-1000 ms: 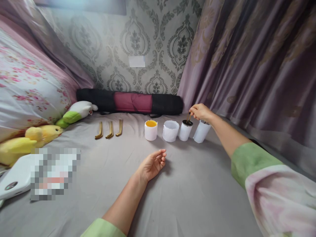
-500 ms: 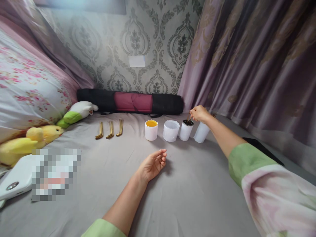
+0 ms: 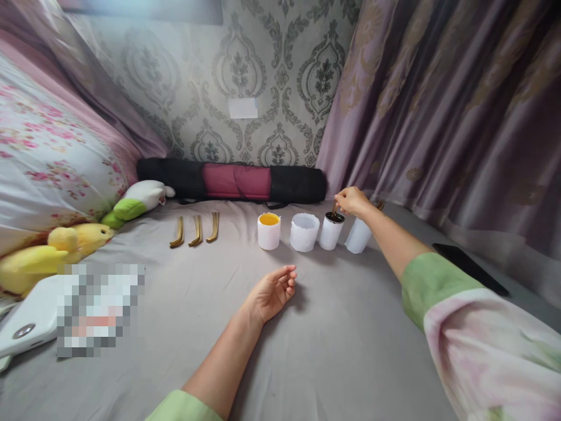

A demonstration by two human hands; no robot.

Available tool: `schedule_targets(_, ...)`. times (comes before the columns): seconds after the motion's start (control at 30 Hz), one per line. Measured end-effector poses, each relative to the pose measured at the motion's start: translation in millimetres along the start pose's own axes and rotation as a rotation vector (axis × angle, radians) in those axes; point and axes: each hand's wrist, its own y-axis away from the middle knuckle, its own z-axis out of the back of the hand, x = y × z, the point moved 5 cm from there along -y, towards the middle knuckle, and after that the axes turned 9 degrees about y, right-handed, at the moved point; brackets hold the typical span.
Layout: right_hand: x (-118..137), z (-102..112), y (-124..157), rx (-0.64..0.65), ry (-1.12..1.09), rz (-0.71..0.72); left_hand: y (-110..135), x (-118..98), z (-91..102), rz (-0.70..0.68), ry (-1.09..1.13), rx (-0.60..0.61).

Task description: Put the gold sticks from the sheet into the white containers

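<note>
Four white cups stand in a row on the grey sheet [image 3: 333,339]: one with yellow contents [image 3: 268,230], a white-filled cup [image 3: 304,231], a dark-filled cup [image 3: 331,229] and a fourth cup [image 3: 358,235]. My right hand [image 3: 353,201] is pinched on a thin brown stick [image 3: 334,208] that dips into the dark-filled cup. My left hand [image 3: 272,292] rests palm up on the sheet in front of the cups, fingers loosely curled and holding nothing. Three golden bent sticks [image 3: 196,230] lie side by side to the left of the cups.
A black and maroon roll bag [image 3: 232,181] lies along the wall behind the cups. Plush toys [image 3: 56,245] and a floral pillow [image 3: 44,152] sit at the left, a white device [image 3: 26,318] near the left edge. A dark phone [image 3: 468,268] lies by the curtain [image 3: 460,117] at the right.
My right hand stays at the dark-filled cup with the stick, shifted only slightly. The phone at the right has come into view as my sleeve moved. My left hand has not moved.
</note>
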Motion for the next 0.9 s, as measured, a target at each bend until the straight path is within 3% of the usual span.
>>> schedule_targets(0.47,0,-7,-8,0.076,-0.155,0.070,-3,1,2.5,-0.003,0.001,0.015)
schedule_targets(0.9,-6,-8,-11,0.048,-0.152,0.020,-2,0,1.1,-0.002,-0.003,0.003)
